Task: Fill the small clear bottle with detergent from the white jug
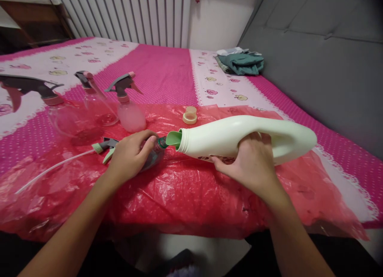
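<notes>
My right hand [254,163] is wrapped through the handle of a large pale green detergent jug [218,133], tipped onto its side. Its green pouring spout [174,138] points left at the threaded mouth of a dark clear spray bottle [154,155]. My left hand [131,153] grips that bottle, which leans toward the spout; my fingers hide much of its body. Whether liquid flows between them I cannot tell. Just left of this hand lies a green and grey spray trigger head [106,147] with a long white tube [56,169].
Three spray bottles with pink and grey heads, among them a pink-filled one [131,115], stand at the left. Behind the jug is a beige cap [190,115]. Red plastic sheeting [185,201] covers the bed's near edge. Folded clothes [242,62] lie by the grey headboard [317,57].
</notes>
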Available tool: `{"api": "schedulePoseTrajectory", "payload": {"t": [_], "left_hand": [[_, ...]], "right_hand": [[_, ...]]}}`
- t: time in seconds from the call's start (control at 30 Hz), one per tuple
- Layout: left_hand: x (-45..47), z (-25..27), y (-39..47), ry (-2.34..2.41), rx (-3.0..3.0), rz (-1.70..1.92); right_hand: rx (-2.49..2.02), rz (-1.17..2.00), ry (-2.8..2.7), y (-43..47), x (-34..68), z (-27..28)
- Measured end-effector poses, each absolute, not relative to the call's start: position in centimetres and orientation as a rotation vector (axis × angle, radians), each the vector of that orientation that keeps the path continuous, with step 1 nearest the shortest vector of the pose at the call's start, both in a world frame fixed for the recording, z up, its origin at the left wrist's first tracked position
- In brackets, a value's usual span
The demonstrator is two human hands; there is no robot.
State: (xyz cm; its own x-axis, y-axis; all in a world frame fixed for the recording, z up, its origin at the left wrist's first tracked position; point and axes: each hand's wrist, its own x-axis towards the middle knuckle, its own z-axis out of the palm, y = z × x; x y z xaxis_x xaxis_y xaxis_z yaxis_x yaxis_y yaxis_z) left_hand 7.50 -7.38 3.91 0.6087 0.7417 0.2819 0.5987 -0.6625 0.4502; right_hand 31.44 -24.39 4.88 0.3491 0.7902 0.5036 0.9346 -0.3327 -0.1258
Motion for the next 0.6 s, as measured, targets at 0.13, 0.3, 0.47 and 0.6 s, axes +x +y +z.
{"api": "schedulePoseTrajectory", "payload": {"t": [0.13, 0.3, 0.47, 0.6], "left_hand": [[7.46, 3.79, -7.32, 1.093, 2.531, 0.657], [7.52, 3.8, -7.36, 1.083, 2.529, 0.653], [7.45, 3.87, -7.4, 1.092, 2.523, 0.657], [7.45, 3.82, -7.37, 1.086, 2.518, 0.657]], "right_hand": [[-2.221, -0.532, -1.508, -24.35, 31.53, 4.82], [-2.199, -0.539, -1.469, -24.23, 31.36, 4.62], [-2.202, -0.55, -1.432, -24.17, 31.15, 4.46], [-2.203, -0.544, -1.431, -24.09, 31.15, 4.39]]}}
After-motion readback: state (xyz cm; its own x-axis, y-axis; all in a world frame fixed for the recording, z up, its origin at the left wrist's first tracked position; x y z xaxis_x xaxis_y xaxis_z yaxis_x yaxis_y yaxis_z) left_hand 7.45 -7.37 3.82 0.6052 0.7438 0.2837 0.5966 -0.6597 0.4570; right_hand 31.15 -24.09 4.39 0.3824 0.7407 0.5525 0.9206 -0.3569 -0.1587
